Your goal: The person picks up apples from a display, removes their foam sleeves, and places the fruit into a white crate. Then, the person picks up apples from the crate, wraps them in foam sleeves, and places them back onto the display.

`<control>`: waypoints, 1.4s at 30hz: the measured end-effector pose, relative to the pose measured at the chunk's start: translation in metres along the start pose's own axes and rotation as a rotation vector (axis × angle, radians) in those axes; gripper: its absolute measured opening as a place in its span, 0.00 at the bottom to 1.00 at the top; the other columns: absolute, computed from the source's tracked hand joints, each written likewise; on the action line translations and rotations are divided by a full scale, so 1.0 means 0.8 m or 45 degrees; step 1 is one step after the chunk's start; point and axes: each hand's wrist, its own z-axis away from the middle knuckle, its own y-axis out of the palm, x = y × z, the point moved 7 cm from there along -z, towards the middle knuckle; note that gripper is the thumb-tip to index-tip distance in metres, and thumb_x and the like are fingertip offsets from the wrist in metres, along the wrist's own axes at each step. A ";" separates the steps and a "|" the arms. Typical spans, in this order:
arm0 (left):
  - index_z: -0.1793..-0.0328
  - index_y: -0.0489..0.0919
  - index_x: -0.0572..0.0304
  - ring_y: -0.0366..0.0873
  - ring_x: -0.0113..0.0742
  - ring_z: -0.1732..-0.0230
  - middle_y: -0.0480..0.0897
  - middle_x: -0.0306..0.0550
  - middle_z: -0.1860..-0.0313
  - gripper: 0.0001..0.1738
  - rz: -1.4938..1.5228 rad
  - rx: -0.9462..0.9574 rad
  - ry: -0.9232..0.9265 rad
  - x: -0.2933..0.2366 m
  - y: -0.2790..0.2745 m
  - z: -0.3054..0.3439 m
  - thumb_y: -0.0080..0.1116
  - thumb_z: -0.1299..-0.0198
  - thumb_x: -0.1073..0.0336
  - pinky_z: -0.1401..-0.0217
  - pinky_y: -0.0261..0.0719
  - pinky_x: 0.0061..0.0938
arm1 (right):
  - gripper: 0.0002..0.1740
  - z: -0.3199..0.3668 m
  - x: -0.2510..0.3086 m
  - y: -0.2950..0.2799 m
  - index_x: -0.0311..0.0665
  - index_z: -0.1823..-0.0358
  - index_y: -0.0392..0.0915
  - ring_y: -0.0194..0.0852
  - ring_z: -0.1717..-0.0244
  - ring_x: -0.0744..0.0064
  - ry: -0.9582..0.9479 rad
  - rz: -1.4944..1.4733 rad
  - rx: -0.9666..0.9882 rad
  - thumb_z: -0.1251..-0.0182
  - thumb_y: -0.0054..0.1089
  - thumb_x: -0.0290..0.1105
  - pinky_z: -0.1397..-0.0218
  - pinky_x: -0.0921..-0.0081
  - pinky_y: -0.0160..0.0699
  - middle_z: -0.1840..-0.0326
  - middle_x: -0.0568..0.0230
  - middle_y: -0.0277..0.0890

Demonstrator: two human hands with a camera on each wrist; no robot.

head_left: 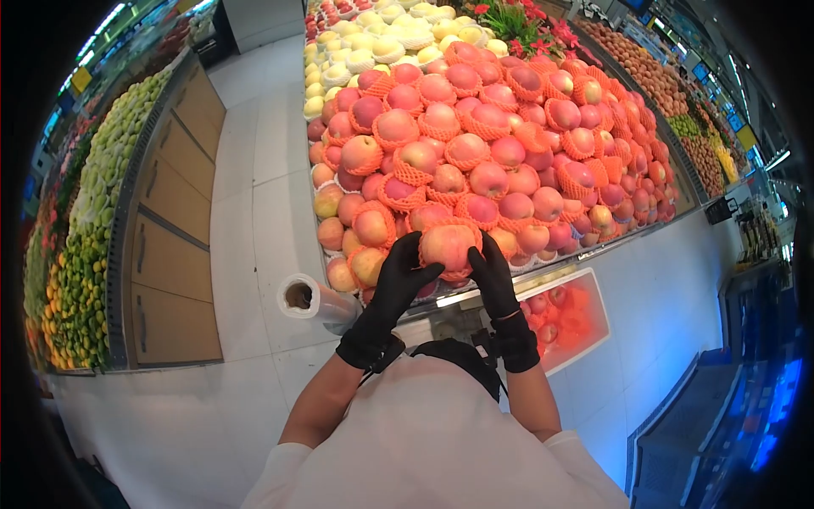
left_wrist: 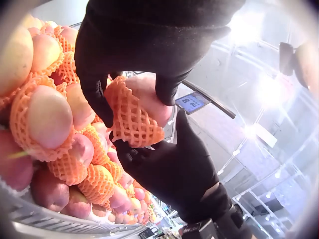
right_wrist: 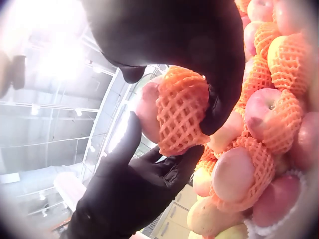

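Observation:
Both black-gloved hands hold one pinkish-red apple between them, in front of the heaped apples. It sits partly in an orange foam net. My left hand curls round its left side, and my right hand grips the right side. In the left wrist view the left hand arches over the fruit and the right hand lies below it. From the right wrist, the net covers one side of the apple and bare skin shows on the other.
Netted apples pile up on the sloping stand, with yellow fruit behind. A roll of clear bags stands left of the hands. A white box with apples and loose orange nets lies at the right. A price display shows beyond the fruit.

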 end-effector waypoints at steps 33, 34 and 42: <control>0.30 0.64 0.66 0.74 0.37 0.38 0.74 0.50 0.39 0.32 0.204 0.118 -0.093 -0.023 0.019 0.016 0.64 0.36 0.63 0.36 0.76 0.32 | 0.17 0.026 0.017 -0.017 0.30 0.45 0.72 0.72 0.48 0.71 -0.190 -0.014 -0.363 0.30 0.60 0.31 0.42 0.71 0.71 0.50 0.60 0.76; 0.30 0.64 0.66 0.74 0.37 0.38 0.74 0.50 0.39 0.31 0.216 0.133 -0.131 -0.026 0.019 0.019 0.62 0.35 0.62 0.36 0.77 0.33 | 0.17 0.027 0.015 -0.018 0.30 0.44 0.72 0.72 0.48 0.71 -0.168 -0.019 -0.353 0.30 0.60 0.31 0.42 0.71 0.71 0.50 0.59 0.75; 0.32 0.64 0.64 0.75 0.37 0.40 0.74 0.49 0.40 0.28 0.199 0.219 -0.072 -0.030 0.014 0.020 0.59 0.36 0.68 0.37 0.77 0.33 | 0.19 0.037 -0.009 -0.010 0.30 0.37 0.70 0.73 0.41 0.52 -0.465 0.950 -0.021 0.27 0.52 0.27 0.36 0.65 0.71 0.42 0.47 0.74</control>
